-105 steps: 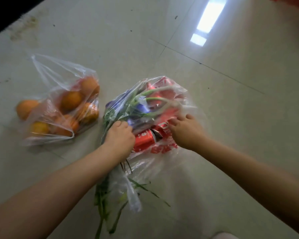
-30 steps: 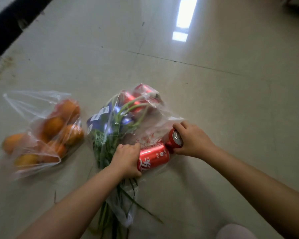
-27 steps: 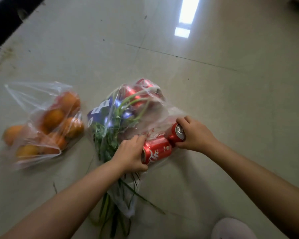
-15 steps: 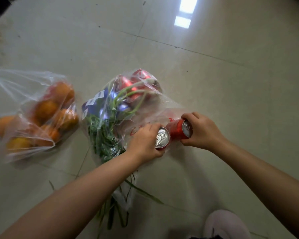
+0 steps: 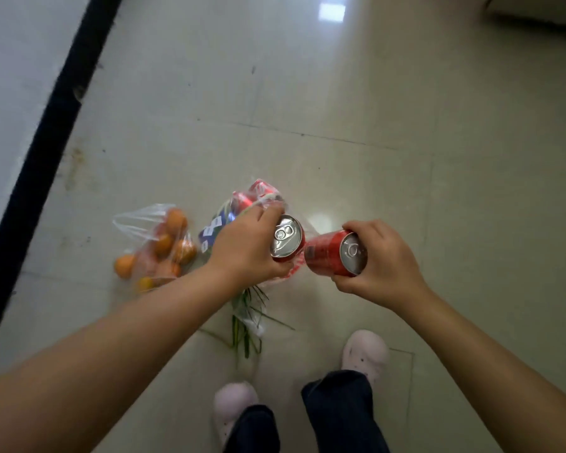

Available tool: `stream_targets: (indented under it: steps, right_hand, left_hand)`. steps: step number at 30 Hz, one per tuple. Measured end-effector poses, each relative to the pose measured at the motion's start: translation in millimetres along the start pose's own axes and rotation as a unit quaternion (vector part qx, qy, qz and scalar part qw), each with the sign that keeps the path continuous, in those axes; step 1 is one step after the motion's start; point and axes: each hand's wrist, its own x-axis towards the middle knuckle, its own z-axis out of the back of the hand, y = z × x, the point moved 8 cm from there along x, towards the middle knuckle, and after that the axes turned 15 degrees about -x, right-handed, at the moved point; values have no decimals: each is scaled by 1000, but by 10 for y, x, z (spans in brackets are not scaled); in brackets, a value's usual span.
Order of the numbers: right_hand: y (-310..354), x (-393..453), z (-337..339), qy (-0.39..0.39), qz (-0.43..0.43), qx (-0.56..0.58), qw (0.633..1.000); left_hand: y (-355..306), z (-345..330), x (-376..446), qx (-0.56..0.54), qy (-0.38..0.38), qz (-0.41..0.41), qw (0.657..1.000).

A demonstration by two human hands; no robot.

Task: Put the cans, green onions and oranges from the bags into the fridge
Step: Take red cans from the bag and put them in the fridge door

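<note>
Both cans now lifted clear of the bag [image 5: 242, 207]: left hand [image 5: 245, 250] grips one can [image 5: 286, 240], right hand [image 5: 383, 259] the other can [image 5: 334, 255].

Two hands [image 5: 245, 246] [image 5: 383, 263], each holding one red can [image 5: 286, 240] [image 5: 335, 253]. Two plastic bags [image 5: 134, 223] [image 5: 252, 308] lie on the floor. At least two more cans [image 5: 254, 194] show inside one; about six oranges [image 5: 164, 245] fill the other. One bunch of green onions [image 5: 244, 335].

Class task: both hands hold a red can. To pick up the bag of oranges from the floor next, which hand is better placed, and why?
Left. The left hand with its can is nearer the bag of oranges; the right hand is on the far side.
</note>
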Motion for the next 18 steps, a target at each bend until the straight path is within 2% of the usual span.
stream_targets:
  steps: [4,10,16,18]
  right_hand:
    - [-114,-221,1563,-54,-37,29,997]
    - [-571,-234,4036,-166,-56,38,984]
    - [-1167,-251,6178,-272,-63,57,959]
    - [-1287,-236,6662,-310,-65,61,947]
  left_hand:
    - [-1364,790,39,52,40,-47,997]
    - [-3630,1964,380,67,21,-134,988]
    - [-5623,3000,694,67,-102,-231,965]
    - [-6057,3290,797,46,-139,-244,959]
